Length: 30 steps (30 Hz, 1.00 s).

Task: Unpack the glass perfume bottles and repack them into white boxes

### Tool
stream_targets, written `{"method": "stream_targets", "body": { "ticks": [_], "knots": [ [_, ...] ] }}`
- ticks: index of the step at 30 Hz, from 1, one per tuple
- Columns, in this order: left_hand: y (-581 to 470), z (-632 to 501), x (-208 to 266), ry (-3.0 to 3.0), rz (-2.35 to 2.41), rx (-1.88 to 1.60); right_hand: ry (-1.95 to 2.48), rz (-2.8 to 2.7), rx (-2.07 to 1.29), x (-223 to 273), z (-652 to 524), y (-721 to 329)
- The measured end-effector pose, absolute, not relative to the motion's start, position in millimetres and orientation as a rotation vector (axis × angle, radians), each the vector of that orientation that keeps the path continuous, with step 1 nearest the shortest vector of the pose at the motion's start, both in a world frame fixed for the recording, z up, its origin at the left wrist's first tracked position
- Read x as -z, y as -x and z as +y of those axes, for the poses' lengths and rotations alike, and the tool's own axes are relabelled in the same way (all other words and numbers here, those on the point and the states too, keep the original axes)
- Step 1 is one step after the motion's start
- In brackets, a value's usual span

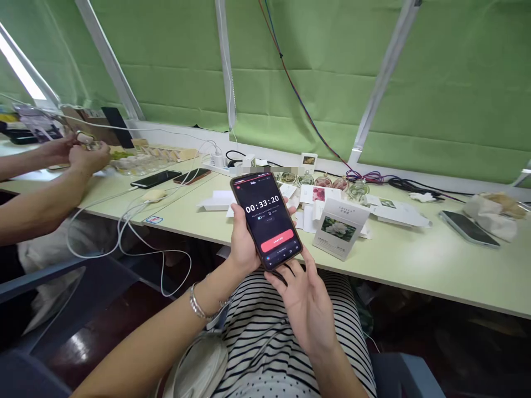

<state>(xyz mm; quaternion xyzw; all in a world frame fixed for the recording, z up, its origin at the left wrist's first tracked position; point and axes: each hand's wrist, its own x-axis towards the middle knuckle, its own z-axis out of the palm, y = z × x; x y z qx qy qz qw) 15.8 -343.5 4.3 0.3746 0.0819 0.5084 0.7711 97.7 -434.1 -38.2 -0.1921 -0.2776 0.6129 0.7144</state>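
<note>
A dark smartphone (269, 221) is tilted up over the table's front edge, its screen lit with a timer at 00:33:20 and a red button. My left hand (244, 237) is closed around it, thumb along the left side and fingertips showing past the right edge. Palm up, my right hand (309, 304) holds the lower right corner, its fingers bent against the bottom edge. Just right of the phone stands a white box (341, 228) with a white-flower picture. Behind are opened white cartons (398, 211) and several round glass bottles (359, 189).
Another person's hands (89, 155) hold a small object at the left. Phones lie on the table (415, 260), including a black one (155, 178) and one at right (468, 228). White charging cables (120, 226) hang over the front edge. Crumpled white material (492, 215) sits far right.
</note>
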Motion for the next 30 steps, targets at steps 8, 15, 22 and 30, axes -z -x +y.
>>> {"method": "stream_targets", "body": {
  "ticks": [8,15,22,30],
  "knots": [
    [-4.4,-379.5,-44.9,-1.099,0.277,-1.098,0.551,-0.483,-1.190,-17.1,-470.5,-124.6],
    [7.8,-350.3,-101.1,-1.223,0.407,-0.841,0.769,-0.848,-0.808,-72.3,-462.0,-174.9],
    [-29.8,-286.6,-148.1,-1.434,0.352,-0.861,0.943,-1.216,-0.540,-132.7,-386.9,-239.7],
    [-59.7,-266.6,-155.9,-1.522,0.361,-1.023,1.213,-1.765,-0.146,-131.5,-358.5,-292.1]
  ]
}}
